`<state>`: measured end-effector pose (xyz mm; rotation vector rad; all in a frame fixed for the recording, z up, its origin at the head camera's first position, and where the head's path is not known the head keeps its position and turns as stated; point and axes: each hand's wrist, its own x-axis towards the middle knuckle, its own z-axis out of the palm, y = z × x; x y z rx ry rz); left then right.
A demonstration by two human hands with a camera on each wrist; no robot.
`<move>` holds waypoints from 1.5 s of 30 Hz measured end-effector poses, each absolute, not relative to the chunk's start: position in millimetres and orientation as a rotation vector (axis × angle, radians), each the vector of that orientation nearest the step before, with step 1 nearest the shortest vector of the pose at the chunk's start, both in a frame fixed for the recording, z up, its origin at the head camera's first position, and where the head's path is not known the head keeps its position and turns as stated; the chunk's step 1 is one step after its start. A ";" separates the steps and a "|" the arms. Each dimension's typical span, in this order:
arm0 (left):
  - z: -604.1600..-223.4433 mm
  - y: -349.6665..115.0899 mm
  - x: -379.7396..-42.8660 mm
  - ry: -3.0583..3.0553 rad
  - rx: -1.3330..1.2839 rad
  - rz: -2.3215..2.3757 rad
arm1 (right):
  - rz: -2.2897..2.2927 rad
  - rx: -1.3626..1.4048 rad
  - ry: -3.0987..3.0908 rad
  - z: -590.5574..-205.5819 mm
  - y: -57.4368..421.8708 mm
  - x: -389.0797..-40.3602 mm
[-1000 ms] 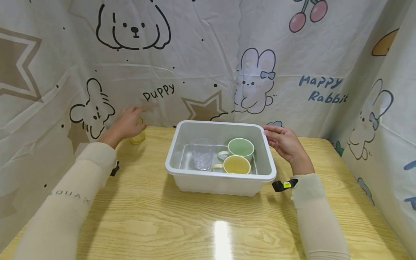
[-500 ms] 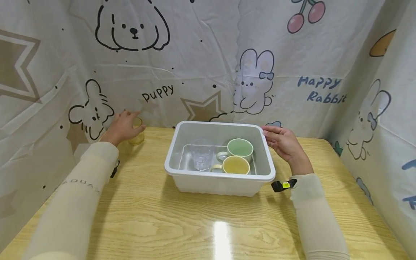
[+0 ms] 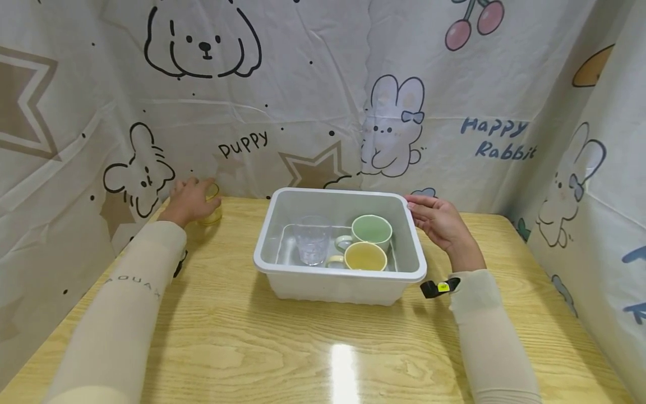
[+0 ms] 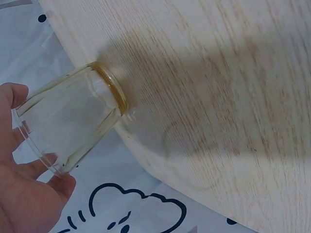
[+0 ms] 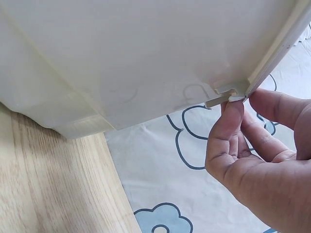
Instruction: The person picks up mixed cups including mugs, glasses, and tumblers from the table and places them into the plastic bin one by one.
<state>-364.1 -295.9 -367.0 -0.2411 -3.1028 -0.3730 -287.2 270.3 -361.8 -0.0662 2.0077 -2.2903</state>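
Observation:
At the far left of the head view, my left hand [image 3: 188,202] is around the top of a yellow-tinted drinking glass [image 3: 214,214]. The left wrist view shows thumb and fingers on opposite sides of the glass's rim; its amber base [image 4: 114,92] is at the table. My right hand [image 3: 445,227] pinches the far right corner of a white plastic tub's rim [image 3: 418,241], thumb and fingertips on the edge in the right wrist view. Inside the tub are a clear cup [image 3: 312,241], a green mug [image 3: 372,230] and a yellow mug [image 3: 366,257].
A light wooden table [image 3: 242,348] carries the tub and the glass. Printed cloth [image 3: 313,73] hangs along the back and both sides, close behind the glass and the tub.
My left hand has lowered a little and shifted left, settling around the top of the yellow-tinted glass. The right hand and the tub keep their places, apart from slight camera movement.

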 end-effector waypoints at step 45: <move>-300.5 -260.3 -337.8 -2.812 -0.545 -0.350 | -2.283 -0.063 2.015 -361.1 270.7 -287.4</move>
